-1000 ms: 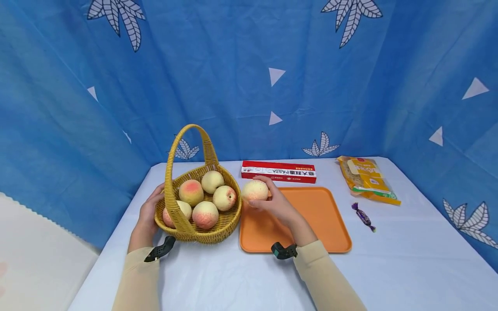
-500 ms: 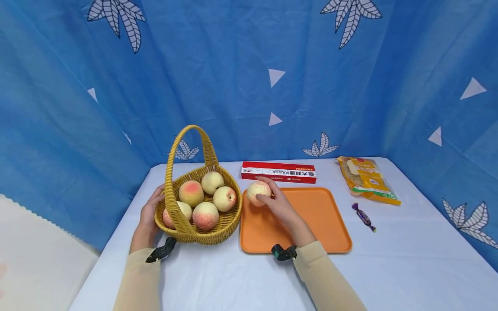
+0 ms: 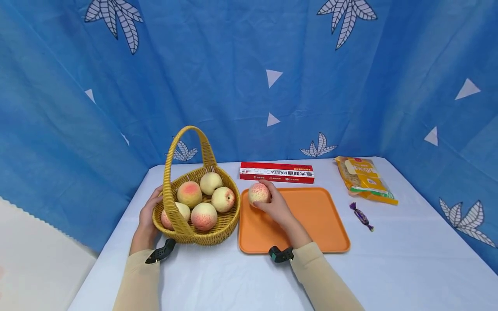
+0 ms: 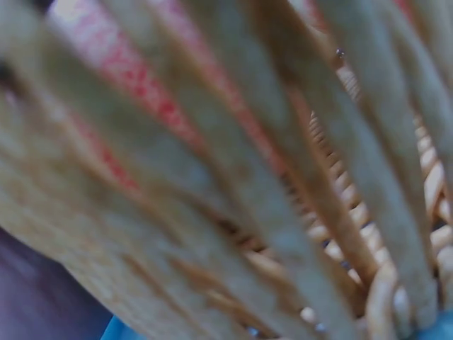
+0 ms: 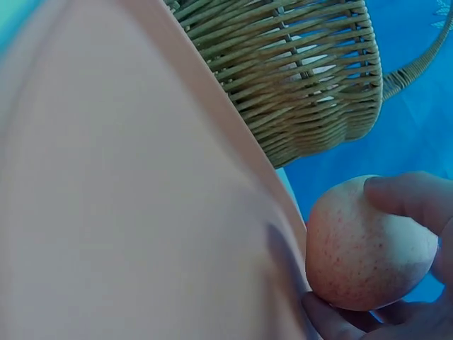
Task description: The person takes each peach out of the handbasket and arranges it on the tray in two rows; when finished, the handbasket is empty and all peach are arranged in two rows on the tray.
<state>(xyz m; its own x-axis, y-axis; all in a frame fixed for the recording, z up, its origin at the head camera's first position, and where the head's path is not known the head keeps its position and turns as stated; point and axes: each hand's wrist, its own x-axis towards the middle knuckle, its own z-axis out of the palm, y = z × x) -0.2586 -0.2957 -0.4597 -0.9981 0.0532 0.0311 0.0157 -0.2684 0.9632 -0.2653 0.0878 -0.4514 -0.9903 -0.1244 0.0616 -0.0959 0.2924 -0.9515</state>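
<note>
Right hand (image 3: 277, 208) gripping peach (image 3: 256, 194), near tray edge (image 3: 240, 229)

White table (image 3: 389, 259); basket (image 3: 212, 237); tray (image 3: 303, 216); box (image 3: 277, 172); packet (image 3: 365, 179); candy (image 3: 362, 217) on it

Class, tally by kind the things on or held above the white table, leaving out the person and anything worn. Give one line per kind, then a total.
Basket: 1
Peaches: 6 (5 visible in the basket, 1 in the right hand)
Orange tray: 1
Red pasta box: 1
Yellow packet: 1
Wrapped candy: 1
Total: 11
</note>
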